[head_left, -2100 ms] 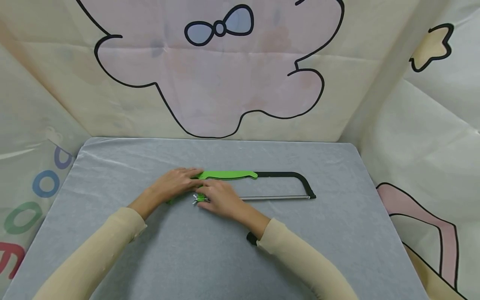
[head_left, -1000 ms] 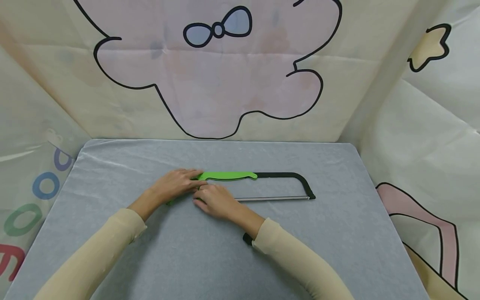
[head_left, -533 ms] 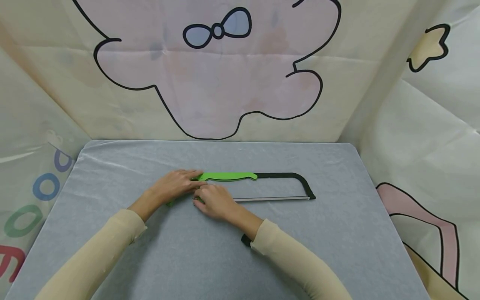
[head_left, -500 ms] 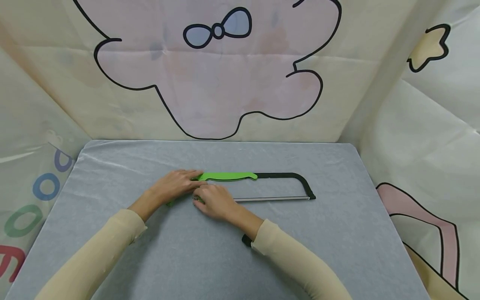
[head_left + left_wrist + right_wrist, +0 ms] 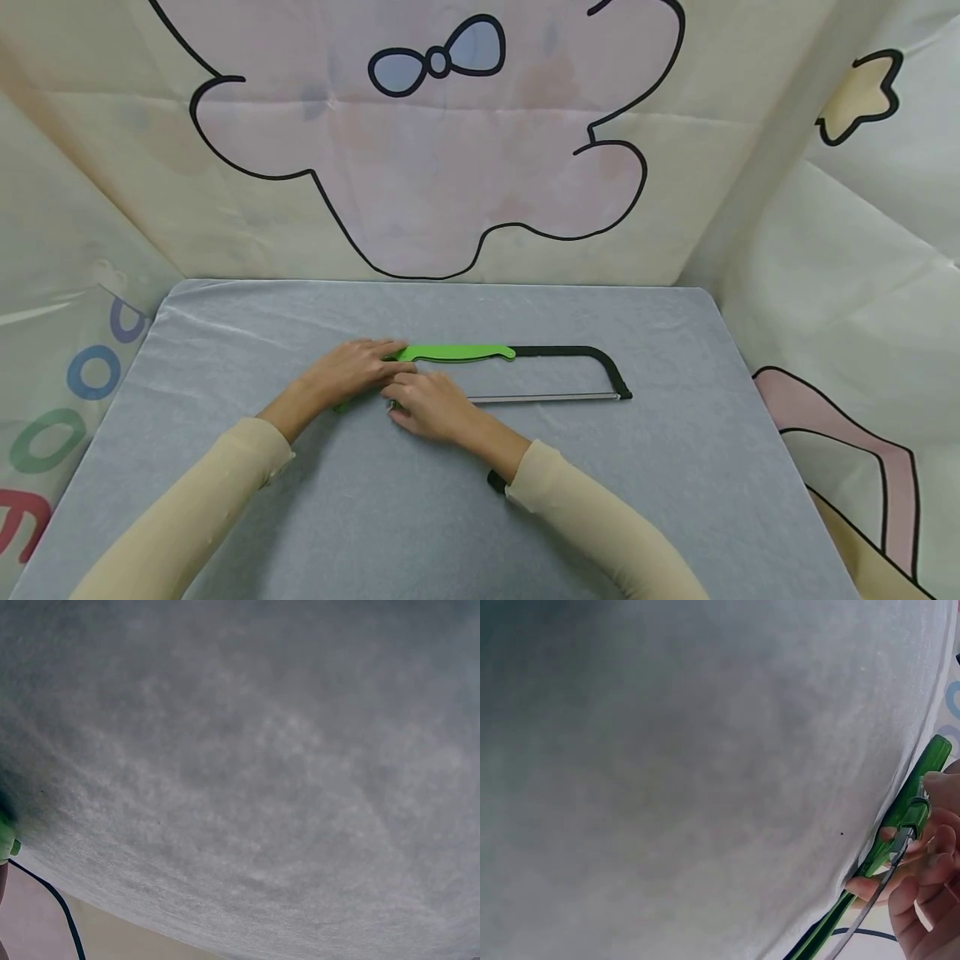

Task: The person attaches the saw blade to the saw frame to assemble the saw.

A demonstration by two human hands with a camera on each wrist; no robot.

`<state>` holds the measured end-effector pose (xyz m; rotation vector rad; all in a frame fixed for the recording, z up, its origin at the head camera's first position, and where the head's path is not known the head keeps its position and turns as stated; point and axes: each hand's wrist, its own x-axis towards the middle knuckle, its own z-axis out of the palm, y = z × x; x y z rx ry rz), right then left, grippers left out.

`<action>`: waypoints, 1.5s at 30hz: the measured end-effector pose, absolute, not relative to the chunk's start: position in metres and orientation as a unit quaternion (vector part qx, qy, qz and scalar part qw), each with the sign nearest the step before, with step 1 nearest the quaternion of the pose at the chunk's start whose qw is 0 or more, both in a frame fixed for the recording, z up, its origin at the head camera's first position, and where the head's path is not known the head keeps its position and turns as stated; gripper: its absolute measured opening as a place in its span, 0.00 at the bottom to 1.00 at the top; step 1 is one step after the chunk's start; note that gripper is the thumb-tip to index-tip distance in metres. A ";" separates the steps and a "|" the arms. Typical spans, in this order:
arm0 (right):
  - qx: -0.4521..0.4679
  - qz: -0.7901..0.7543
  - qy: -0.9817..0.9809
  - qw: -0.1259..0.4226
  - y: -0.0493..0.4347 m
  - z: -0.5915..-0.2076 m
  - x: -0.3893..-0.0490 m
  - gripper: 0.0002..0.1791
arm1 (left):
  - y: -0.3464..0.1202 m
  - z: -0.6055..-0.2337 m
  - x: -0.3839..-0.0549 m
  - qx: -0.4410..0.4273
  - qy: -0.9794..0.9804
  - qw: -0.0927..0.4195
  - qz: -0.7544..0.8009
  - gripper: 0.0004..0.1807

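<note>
A hacksaw lies on the grey cloth-covered table, with a green grip frame (image 5: 457,353), a black bowed front (image 5: 600,357) and a thin silver blade (image 5: 543,397). My left hand (image 5: 352,365) holds its rear handle end, fingers over the green part. A sliver of that green handle (image 5: 7,841) shows at the left edge in the left wrist view. My right hand (image 5: 429,405) has its fingertips curled around the silver wing nut (image 5: 392,406) at the blade's rear end. In the right wrist view, the green blade holder (image 5: 915,817) sits between the fingers, with the blade running away below it.
The table (image 5: 600,500) has a cloth cover reaching to its edges. Printed fabric walls (image 5: 465,167) stand close behind it and on both sides. A black strap piece (image 5: 496,481) shows at the right wrist.
My right hand has shifted slightly left and its fingers have closed over the wing nut, varying their pose around it. The left hand and the hacksaw have stayed nearly in place.
</note>
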<state>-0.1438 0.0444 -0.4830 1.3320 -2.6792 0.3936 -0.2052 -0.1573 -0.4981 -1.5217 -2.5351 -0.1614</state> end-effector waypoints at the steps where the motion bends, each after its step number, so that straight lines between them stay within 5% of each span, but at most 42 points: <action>1: 0.439 0.127 -0.887 0.061 0.044 -0.483 -0.144 0.11 | -0.157 -0.498 -0.205 -0.510 -0.854 0.088 -0.054 0.17; 31: 0.393 0.133 -0.910 -0.005 0.041 -0.483 -0.149 0.09 | -0.156 -0.498 -0.206 -0.514 -0.852 0.085 -0.055 0.19; 37: 0.421 0.157 -0.893 0.039 0.045 -0.483 -0.147 0.13 | -0.157 -0.497 -0.206 -0.507 -0.857 0.076 -0.045 0.20; 45: 0.500 0.078 -0.852 0.137 0.049 -0.485 -0.147 0.05 | -0.156 -0.498 -0.206 -0.508 -0.857 0.083 -0.037 0.18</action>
